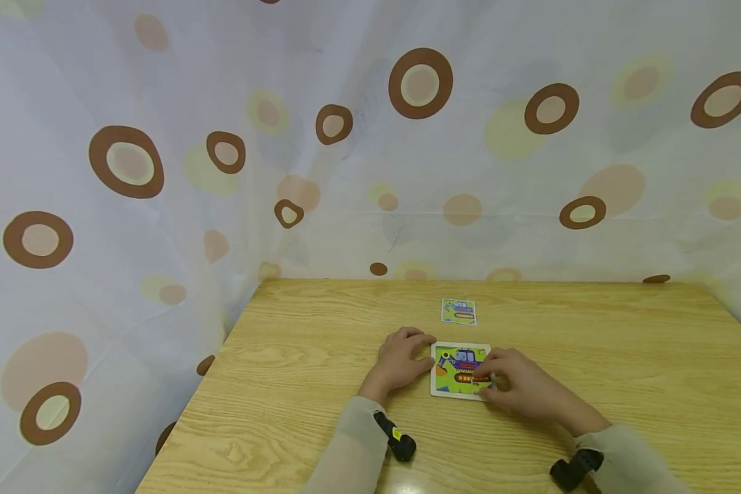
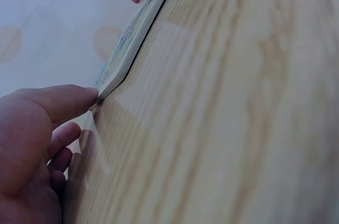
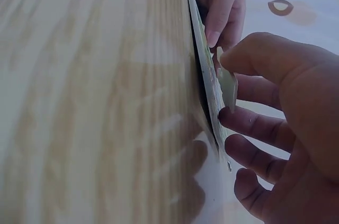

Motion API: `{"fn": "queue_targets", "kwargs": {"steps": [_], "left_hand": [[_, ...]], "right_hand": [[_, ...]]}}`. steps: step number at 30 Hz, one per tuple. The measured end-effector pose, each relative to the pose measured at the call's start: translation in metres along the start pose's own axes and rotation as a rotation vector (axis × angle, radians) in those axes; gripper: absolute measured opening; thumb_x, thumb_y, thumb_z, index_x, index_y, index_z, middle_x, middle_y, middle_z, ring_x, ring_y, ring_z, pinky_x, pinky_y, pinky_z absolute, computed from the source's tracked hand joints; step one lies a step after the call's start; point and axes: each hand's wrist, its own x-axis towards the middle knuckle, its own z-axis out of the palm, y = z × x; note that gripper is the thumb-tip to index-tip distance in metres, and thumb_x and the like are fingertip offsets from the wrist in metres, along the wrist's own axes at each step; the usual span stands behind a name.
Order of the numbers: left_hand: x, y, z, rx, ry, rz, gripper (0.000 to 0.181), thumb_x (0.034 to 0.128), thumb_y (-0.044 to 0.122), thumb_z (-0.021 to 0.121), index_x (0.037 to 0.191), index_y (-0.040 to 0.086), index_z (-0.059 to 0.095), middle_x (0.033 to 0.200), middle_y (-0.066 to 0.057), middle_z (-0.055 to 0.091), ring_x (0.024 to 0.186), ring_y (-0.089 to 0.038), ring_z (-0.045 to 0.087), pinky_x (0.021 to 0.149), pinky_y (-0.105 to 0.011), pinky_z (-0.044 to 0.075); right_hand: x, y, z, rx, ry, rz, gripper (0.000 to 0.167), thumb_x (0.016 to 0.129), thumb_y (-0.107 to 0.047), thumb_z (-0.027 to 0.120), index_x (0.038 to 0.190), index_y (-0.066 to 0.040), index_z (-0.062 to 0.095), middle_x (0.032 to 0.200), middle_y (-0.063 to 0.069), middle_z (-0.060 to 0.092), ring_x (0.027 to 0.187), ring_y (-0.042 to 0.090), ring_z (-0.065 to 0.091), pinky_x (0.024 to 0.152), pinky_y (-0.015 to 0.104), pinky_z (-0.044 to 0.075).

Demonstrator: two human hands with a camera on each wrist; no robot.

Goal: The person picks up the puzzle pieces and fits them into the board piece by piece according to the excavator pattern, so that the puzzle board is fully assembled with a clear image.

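A jigsaw puzzle (image 1: 447,384) with a purple digger on green sits in a white-rimmed tray (image 1: 433,384) on the table. My left hand (image 1: 400,360) rests at the tray's left side, its thumb touching the edge in the left wrist view and its other fingers loosely bent. Over the puzzle's lower right part, my right hand (image 1: 523,384) pinches a puzzle piece (image 3: 228,87) between thumb and fingers. This piece is tilted up from the board in the right wrist view; its picture is mostly hidden.
Behind the tray lies a small picture card (image 1: 459,311) showing the same digger. The wooden table (image 1: 309,329) ends at a pale curtain (image 1: 346,240) with brown rings, at the back and left. Dark straps with small cameras sit on both wrists.
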Motion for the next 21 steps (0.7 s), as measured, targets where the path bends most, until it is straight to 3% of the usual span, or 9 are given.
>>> {"fn": "queue_targets", "kwargs": {"steps": [12,21], "left_hand": [[-0.0008,0.0002,-0.0002,-0.008,-0.004,0.004,0.040,0.0950,0.031,0.065,0.135,0.026,0.062,0.141,0.000,0.048,0.130,-0.027,0.038,0.104,-0.051,0.030],[-0.0003,0.0005,0.0003,-0.010,-0.006,-0.008,0.040,0.0953,0.032,0.064,0.135,0.027,0.062,0.142,0.001,0.047,0.132,-0.027,0.038,0.104,-0.051,0.029]], "right_hand": [[0.0026,-0.0052,0.0026,-0.060,-0.010,0.036,0.015,0.088,-0.022,0.075,0.103,-0.019,0.076,0.097,-0.008,0.056,0.086,0.013,0.049,0.074,0.034,0.042],[0.0044,-0.0031,0.0030,-0.045,-0.016,0.013,0.013,0.086,-0.017,0.076,0.099,-0.017,0.074,0.094,-0.009,0.059,0.085,0.012,0.051,0.073,0.032,0.042]]}}
